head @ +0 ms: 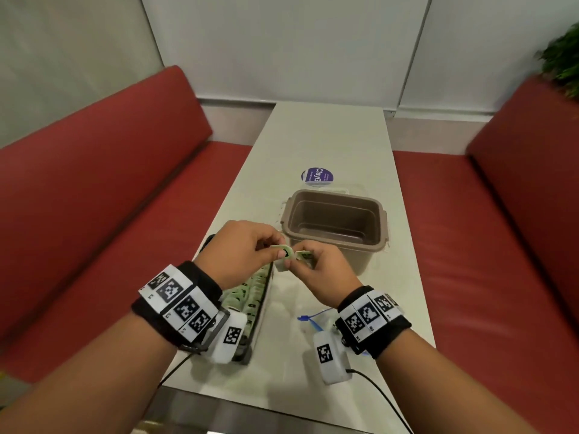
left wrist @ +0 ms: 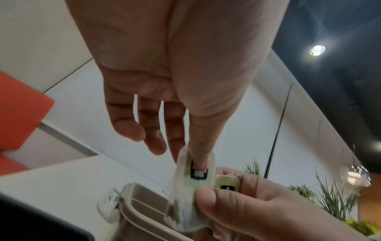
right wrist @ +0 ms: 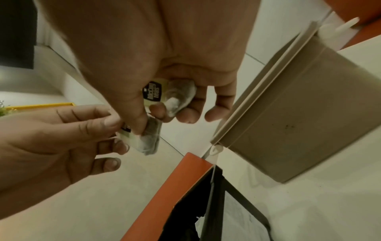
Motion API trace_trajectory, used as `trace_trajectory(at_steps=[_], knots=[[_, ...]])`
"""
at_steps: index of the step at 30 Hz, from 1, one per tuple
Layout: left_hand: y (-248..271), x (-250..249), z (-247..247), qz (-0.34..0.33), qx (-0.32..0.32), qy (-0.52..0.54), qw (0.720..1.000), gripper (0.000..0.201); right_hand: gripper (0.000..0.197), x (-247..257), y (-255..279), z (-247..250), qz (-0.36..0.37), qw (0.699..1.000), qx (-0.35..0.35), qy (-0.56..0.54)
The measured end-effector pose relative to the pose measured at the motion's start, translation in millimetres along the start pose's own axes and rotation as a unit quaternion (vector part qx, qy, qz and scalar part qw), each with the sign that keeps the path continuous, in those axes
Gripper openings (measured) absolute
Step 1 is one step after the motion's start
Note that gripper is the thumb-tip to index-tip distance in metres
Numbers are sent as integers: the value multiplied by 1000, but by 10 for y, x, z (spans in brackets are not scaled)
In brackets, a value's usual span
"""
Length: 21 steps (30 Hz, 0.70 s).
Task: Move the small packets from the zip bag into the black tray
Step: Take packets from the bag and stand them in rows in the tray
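Both hands meet in the air above the table, just in front of the brown tub. My left hand (head: pixel 278 250) pinches a small pale-green packet (head: pixel 286 254) with a black label between thumb and fingers (left wrist: pixel 199 172). My right hand (head: pixel 301 262) touches the same packet with its thumb (right wrist: pixel 144 138) and holds a second packet (right wrist: pixel 167 96) curled in its fingers. The black tray (head: pixel 262 297) lies below my left wrist with several packets in it. The clear zip bag (head: pixel 313 319), with a blue zipper, lies flat under my right wrist.
An empty brown plastic tub (head: pixel 332 193) stands just beyond the hands. A round purple-labelled lid (head: pixel 317 177) lies behind it. Red bench seats (head: pixel 94 214) run along both sides of the narrow white table (head: pixel 329 136).
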<state>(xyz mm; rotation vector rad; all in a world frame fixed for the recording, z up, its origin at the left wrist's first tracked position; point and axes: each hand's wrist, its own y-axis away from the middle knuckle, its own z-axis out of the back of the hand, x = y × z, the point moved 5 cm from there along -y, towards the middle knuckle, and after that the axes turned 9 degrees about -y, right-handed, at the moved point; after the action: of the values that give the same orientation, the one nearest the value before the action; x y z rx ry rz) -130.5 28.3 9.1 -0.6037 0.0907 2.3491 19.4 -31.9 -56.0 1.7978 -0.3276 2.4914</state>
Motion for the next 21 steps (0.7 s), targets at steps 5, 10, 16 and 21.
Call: trace_trajectory(at_steps=[5, 10, 16, 21], knots=[[-80, 409, 202, -13, 70, -169, 983, 10, 14, -15, -139, -300, -48, 994, -6, 101], [-241, 954, 54, 70, 176, -301, 935, 7, 46, -241, -144, -535, -160, 962, 24, 220], [-322, 1211, -457, 32, 318, -400, 859, 5, 51, -368, -95, -714, -227, 944, 53, 231], [-346, 1287, -693, 1, 354, -436, 827, 19, 49, -410, -52, -776, -248, 944, 40, 216]])
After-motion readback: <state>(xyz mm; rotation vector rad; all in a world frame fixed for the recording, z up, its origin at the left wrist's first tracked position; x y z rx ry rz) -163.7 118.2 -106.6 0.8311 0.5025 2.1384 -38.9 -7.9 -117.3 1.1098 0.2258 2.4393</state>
